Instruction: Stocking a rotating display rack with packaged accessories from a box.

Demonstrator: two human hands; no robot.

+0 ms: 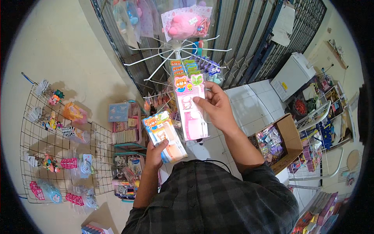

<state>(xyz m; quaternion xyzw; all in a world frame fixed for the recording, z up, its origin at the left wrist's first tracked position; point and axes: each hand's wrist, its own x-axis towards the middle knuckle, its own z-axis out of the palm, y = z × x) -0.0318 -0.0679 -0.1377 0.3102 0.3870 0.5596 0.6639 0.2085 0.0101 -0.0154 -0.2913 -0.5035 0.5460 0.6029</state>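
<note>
My left hand (155, 154) holds an orange and blue blister pack (166, 137) with a bear on its card, low in front of my body. Higher up, my right hand (217, 106) pinches the right edge of a pink blister pack (191, 114), thumb on its face. That pack stands at the front of a row of similar bear-topped cards (177, 69) on a white rotating display rack (176, 46). Whether its top is hooked on a prong, I cannot tell. Purple-carded packs (212, 68) hang on the prong to the right.
A bagged pink plush item (185, 25) hangs above the rack, before a folding metal gate (230, 35). On the left wall, a wire grid (100, 163) carries small goods beside stacked baskets (128, 140). At right stand an open cardboard box (287, 140) and a white appliance (293, 76).
</note>
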